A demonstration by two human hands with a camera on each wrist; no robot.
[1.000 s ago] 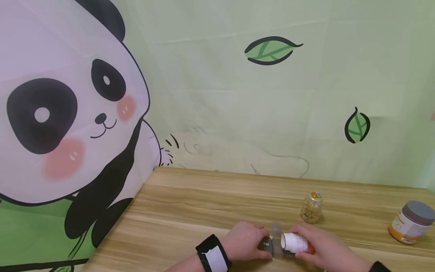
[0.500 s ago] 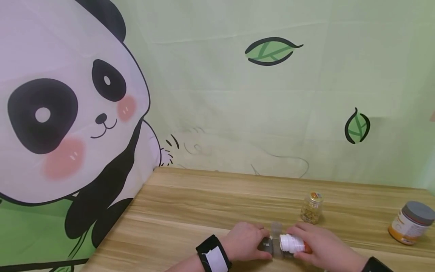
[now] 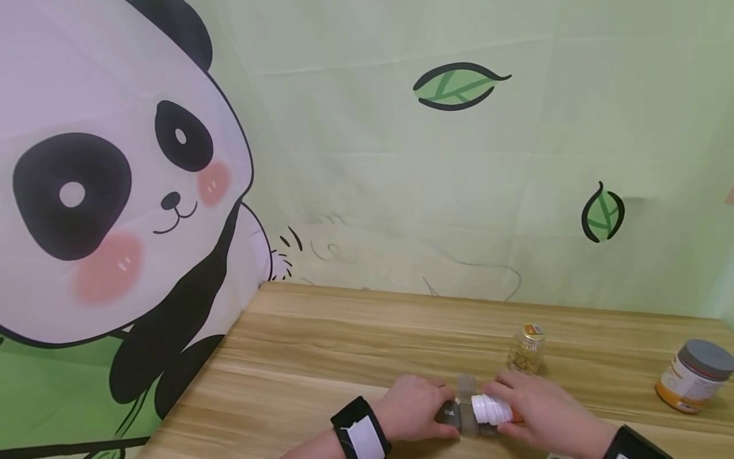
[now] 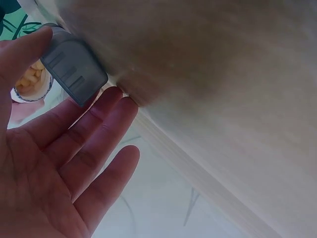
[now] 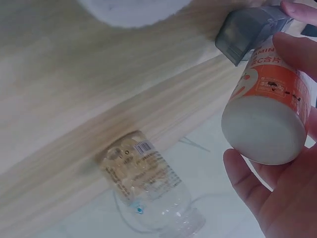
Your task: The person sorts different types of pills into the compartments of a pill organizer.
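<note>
Pill bottle (image 3: 490,410) work is under way between two hands, low on a wood-grain tabletop (image 3: 344,344), with a panda-printed cloth (image 3: 355,166) hanging behind it. The right hand (image 3: 553,408) grips the bottle around its body, while the left hand (image 3: 414,408) pinches a small grey case between thumb and fingertips.

Of the containers, the largest is a grey-lidded tub (image 3: 695,376), well apart to the right of the right hand. A clear jar (image 3: 525,349) with a gold lid stands just beyond that hand (both are capped, and neither is being touched). The bottle itself is uncapped and tipped over sideways, its mouth towards the left hand and over the case's near end; whether its rim touches the case I cannot tell. The grey case (image 3: 450,414) lies between the hands, with a translucent flap (image 3: 467,386) that looks like an opened lid. Smallest are the pale yellow tablets (image 4: 30,78), showing inside the bottle's mouth in the left wrist view.

I judge the step in hand to be tipping tablets out into the case. The next move calls for a little more tilt or a light shake from the right hand, with the left keeping the case steady; too steep an angle could spill several at once.
</note>
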